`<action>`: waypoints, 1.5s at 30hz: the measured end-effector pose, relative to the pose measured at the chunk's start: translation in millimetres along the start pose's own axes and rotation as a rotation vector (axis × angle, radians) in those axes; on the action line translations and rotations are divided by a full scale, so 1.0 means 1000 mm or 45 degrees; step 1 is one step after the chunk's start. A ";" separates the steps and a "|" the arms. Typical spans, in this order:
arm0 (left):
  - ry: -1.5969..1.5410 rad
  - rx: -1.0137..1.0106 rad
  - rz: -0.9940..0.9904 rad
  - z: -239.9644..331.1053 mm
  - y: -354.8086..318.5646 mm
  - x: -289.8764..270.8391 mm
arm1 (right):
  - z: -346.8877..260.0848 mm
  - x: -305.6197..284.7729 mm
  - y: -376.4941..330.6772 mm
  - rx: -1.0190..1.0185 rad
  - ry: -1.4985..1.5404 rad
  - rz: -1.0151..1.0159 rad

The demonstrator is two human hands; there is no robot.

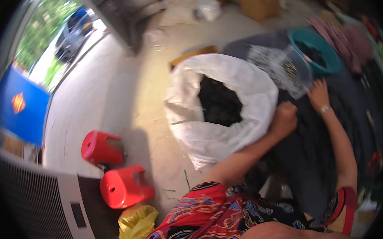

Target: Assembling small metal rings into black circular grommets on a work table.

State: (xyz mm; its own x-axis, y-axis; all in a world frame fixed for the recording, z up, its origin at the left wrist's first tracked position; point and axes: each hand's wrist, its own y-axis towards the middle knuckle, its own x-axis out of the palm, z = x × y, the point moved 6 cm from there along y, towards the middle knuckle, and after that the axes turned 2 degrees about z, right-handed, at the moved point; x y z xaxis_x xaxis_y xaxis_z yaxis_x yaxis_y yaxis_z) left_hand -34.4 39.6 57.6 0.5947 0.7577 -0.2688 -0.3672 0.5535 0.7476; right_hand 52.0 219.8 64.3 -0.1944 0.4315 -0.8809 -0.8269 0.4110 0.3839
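A large white woven sack (245, 138) stands before me, its rim rolled outward. Dark lumpy pieces (219, 102) fill its inside; their kind is too blurred to tell. My left hand (284, 119) is curled into a fist just beside the sack's right side, over the dark cloth-covered surface (303, 156); whatever it holds is hidden. Farther right, my right hand (318, 95) has its fingers apart, close to the lower edge of a clear plastic bag (264, 58) and a clear round container (302, 71) with small metallic pieces (289, 69). Whether it touches them I cannot tell.
Beyond my right hand sits a teal basin (335, 62) with dark items, beside a pinkish cloth (349, 44). Two red stools (121, 187) and a yellow bag (136, 228) stand at lower left. Cardboard boxes (259, 5) line the back; a blue panel (19, 106) is at far left.
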 end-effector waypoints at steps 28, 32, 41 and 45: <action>0.257 -0.019 -0.101 -0.003 0.006 -0.001 | 0.024 -0.045 0.002 0.128 0.417 -0.213; 0.257 0.028 -0.081 -0.006 0.006 -0.002 | -0.023 -0.037 -0.024 -0.049 0.359 -0.258; 0.252 0.023 -0.097 0.000 0.005 0.001 | -0.025 -0.037 -0.050 0.053 0.373 -0.190; 0.256 0.023 -0.109 -0.001 0.006 0.003 | -0.025 -0.044 -0.049 0.022 0.411 -0.209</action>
State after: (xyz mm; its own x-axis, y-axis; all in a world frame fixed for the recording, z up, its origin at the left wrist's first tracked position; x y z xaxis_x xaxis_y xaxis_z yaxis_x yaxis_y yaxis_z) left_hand -35.2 45.9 60.7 0.4678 0.7629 -0.4463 -0.3075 0.6138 0.7271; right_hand 88.2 160.9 77.5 -0.2185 0.0836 -0.9723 -0.8526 0.4683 0.2318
